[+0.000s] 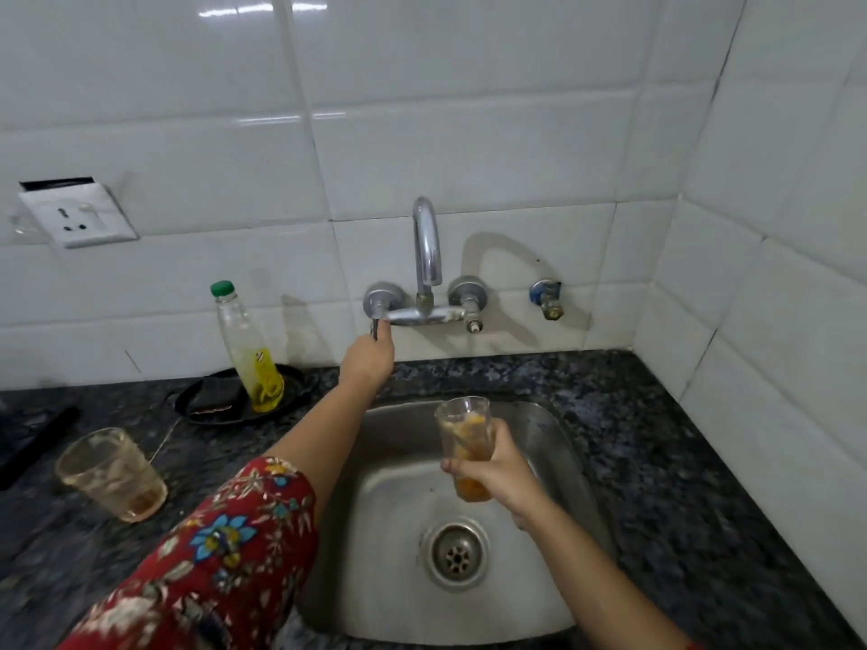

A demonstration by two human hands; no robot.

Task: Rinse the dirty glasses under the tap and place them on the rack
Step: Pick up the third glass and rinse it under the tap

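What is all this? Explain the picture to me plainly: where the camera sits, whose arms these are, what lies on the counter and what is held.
There is no machine here. A person works with two bare hands, and the one camera is worn on the head, looking forward and down, so both arms reach in from the bottom edge. The left hand, its arm in a red flowered sleeve, grips the tap handle on the tiled wall. No water shows at the spout. The right hand holds a dirty glass with orange residue over the steel sink. On the dark stone counter, left of the sink, stands a second dirty glass. Further back is a green-capped bottle on a black dish. No rack is in view.
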